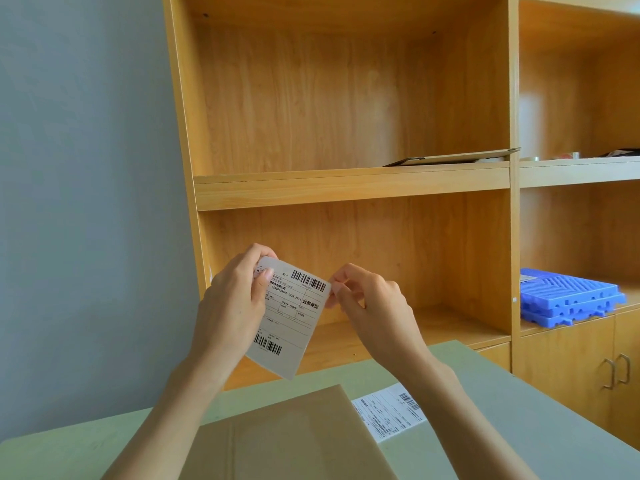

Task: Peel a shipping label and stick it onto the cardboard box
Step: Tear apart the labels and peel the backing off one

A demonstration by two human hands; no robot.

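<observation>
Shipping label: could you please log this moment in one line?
left hand: holds shipping label | right hand: picks corner | cardboard box: unlabelled

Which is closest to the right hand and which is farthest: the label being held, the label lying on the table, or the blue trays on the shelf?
From the right hand:
1. Held label, touching its fingertips, to its left.
2. Label on the table, below it, beside the cardboard box.
3. Blue trays, far right, on the shelf.

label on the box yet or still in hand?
Still in hand. The shipping label is held in the air between left hand and right hand, above the cardboard box.
</observation>
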